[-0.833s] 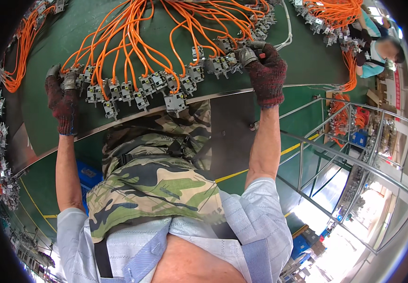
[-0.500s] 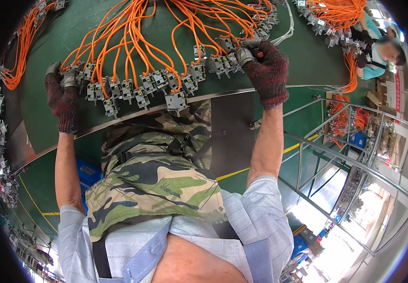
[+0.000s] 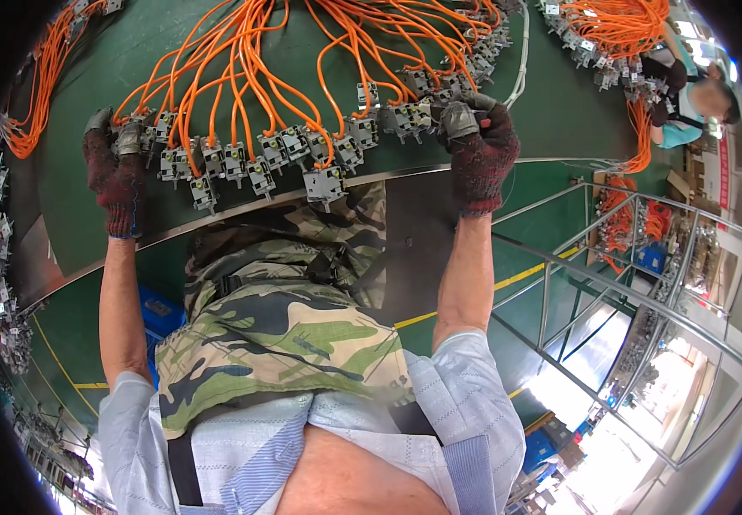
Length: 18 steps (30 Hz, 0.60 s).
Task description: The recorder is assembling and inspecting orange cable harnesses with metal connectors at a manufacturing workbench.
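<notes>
Orange cables (image 3: 255, 60) fan toward me over a green tabletop (image 3: 87, 77), each ending in a grey metal connector block (image 3: 325, 184) with a yellow dot. The blocks lie in a loose row along the near edge. At the row's left end my left hand (image 3: 119, 184), in a dark red and black knitted glove with grey-wrapped fingertips, is closed beside the outermost blocks; what its fingers hold is hidden. My right hand (image 3: 484, 159), gloved alike, is closed at the right end of the row, beside a connector cluster (image 3: 409, 120). Its grip is hidden too; a small red spot shows between the fingers.
A metal edge strip (image 3: 259, 204) borders the table near my camouflage apron (image 3: 285, 343). More orange cable bundles lie at far left (image 3: 40, 94) and far right (image 3: 615, 21), where another person (image 3: 688, 94) works. A metal tube frame (image 3: 645, 300) stands to my right.
My right hand has shifted slightly left and toward me, and its wrist has turned. My left hand has hardly moved. The pale cable behind the right hand has shifted a little.
</notes>
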Tool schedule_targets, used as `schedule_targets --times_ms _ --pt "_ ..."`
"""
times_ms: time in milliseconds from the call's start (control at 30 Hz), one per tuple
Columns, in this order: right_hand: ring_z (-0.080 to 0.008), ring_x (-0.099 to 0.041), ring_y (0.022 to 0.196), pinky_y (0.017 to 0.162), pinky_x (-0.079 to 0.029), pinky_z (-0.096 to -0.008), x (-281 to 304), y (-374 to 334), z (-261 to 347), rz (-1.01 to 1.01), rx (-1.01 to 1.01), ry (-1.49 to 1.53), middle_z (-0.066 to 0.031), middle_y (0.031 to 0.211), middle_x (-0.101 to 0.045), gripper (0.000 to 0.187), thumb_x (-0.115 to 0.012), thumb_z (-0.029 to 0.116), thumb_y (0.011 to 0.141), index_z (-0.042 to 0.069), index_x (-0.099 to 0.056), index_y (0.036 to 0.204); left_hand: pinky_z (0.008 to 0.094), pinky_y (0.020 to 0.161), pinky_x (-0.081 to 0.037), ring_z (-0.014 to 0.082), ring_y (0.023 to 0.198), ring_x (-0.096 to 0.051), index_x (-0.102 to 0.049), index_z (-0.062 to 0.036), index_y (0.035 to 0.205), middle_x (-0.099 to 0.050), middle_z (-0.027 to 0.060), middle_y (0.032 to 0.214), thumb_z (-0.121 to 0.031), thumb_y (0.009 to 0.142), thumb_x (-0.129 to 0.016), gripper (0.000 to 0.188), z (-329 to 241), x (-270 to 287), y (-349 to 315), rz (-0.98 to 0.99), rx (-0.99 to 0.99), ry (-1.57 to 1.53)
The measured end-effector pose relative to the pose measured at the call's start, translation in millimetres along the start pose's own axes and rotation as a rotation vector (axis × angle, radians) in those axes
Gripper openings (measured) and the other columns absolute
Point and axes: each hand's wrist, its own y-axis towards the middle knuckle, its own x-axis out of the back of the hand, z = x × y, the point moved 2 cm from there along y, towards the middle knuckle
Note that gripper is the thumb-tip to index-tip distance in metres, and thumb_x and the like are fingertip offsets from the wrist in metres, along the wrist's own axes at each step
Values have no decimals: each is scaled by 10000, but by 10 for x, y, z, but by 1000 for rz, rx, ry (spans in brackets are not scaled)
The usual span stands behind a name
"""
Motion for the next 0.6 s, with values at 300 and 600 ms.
schedule_targets --times_ms 300,600 --pt "-112 -675 744 670 -583 -270 24 -167 -177 -52 68 -2 -48 885 -719 257 -773 174 942 5 -687 1116 389 970 -547 270 1111 -664 -633 -35 1357 -637 173 1328 -191 976 -705 418 -118 -15 34 -17 19 94" --pt "-114 -676 739 640 -574 -275 -93 -106 27 -62 174 -181 -57 882 -729 238 -758 153 950 -6 -685 1112 405 985 -535 294 1151 -655 -661 -26 1324 -668 173 1288 -169 962 -720 394 -95 -25 36 -34 -117 153"
